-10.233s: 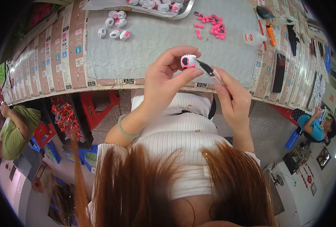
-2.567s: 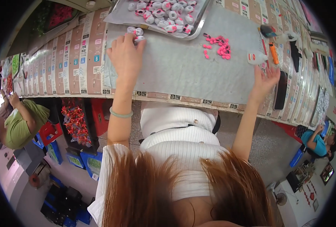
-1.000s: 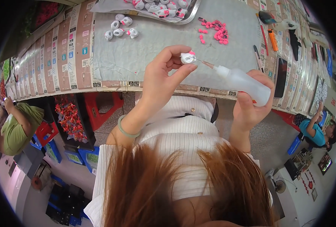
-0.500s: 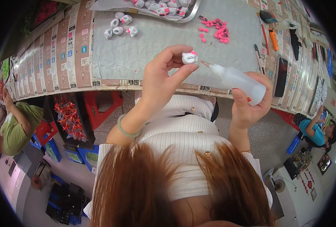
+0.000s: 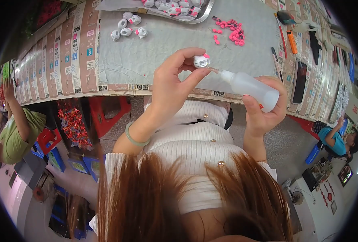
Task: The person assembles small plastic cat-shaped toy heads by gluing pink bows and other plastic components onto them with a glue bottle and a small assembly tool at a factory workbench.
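Between the thumb and fingers of my left hand (image 5: 175, 78) is a small white figurine head (image 5: 202, 61) with a pink bit on top and a hollow in its face. My right hand (image 5: 267, 109) is wrapped round a translucent white squeeze bottle (image 5: 249, 88), tilted so its thin nozzle points up and left. The nozzle tip is close to the lower edge of the figurine head, by my left thumb; whether it touches cannot be made out. Several similar white pieces (image 5: 125, 32) lie at the far left of the grey work sheet (image 5: 162, 38). Small pink parts (image 5: 236, 34) are heaped at the far right.
A metal tray (image 5: 205, 16) at the back holds more white and pink figurines. On the right lie a phone (image 5: 299, 82), a pen (image 5: 276, 63), an orange cutter knife (image 5: 292, 42) and a red stick (image 5: 283, 40). Other people (image 5: 19, 129) sit at both sides.
The bottle has shifted slightly down and left, and its nozzle has moved from the figurine's hollow to below it. My left hand has barely moved. The person at left has raised an arm.
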### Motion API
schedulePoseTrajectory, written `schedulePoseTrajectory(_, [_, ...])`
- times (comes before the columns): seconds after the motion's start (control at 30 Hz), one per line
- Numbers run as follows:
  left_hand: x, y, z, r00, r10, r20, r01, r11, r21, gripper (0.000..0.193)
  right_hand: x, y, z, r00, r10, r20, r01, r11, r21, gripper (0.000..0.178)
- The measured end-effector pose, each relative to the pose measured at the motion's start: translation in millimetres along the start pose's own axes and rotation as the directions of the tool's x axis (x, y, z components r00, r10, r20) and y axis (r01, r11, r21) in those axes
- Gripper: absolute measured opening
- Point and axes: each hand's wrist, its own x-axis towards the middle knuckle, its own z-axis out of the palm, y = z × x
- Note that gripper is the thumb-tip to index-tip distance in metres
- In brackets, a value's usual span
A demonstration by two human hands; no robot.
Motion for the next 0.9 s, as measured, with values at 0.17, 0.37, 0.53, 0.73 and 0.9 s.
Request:
schedulePoseTrajectory(0.17, [0.0,-0.8,-0.3,1.000,0.012,-0.013,-0.011,1.000,0.026,0.029,-1.1,2.0,0.1,0.999,-0.028,-0.026,0.028,0.999,0.019,0.041])
schedulePoseTrajectory(0.37, [0.2,-1.9,-0.1,1.000,0.025,-0.008,-0.025,0.999,0.048,0.028,-1.0,1.2,0.9,1.000,-0.020,-0.006,0.020,1.000,0.005,0.042])
schedulePoseTrajectory(0.53, [0.0,-1.1,-1.9,0.999,0.031,-0.008,-0.031,0.999,0.043,0.029,0.0,-0.3,-1.3,1.000,-0.026,0.017,0.026,0.999,-0.030,0.041])
schedulePoseTrajectory(0.73, [-0.1,-0.7,-2.5,1.000,0.001,-0.002,-0.001,1.000,0.015,0.029,-0.7,-0.8,-2.5,1.000,-0.011,-0.005,0.011,0.999,-0.043,0.040])
schedulePoseTrajectory(0.9, [-1.1,2.3,-2.1,0.994,-0.101,0.050,0.107,0.985,-0.137,0.028,0.0,-0.7,-2.0,1.000,-0.011,-0.027,0.010,0.999,-0.036,0.039])
